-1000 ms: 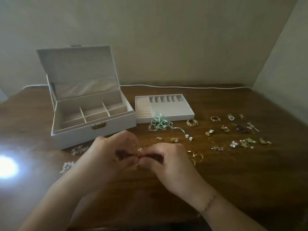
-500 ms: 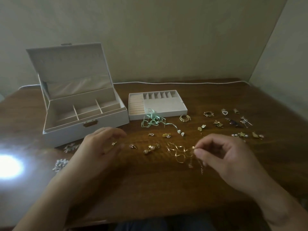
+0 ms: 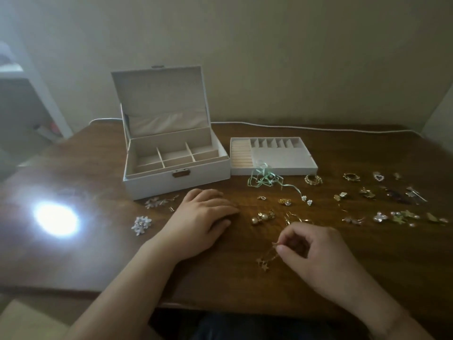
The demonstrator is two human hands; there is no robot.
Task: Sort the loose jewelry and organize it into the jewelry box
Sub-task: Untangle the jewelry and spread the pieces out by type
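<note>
thin gold chain (image 3: 268, 257); dangling stars

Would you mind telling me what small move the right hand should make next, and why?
Probably lift the gold star earring clear of the table and carry it toward the removable tray. The right hand already pinches its hook, the stars still trail on the wood, and the tray's small slots look empty. The left hand rests flat.

The left hand (image 3: 199, 218) lies palm down, fingers straight and close together, pointing right, its bare forearm running back toward the lower left. The right hand (image 3: 316, 253) is curled, thumb and forefinger pinched together at the fingertips (image 3: 282, 249), its forearm reaching in from the lower right.
</note>
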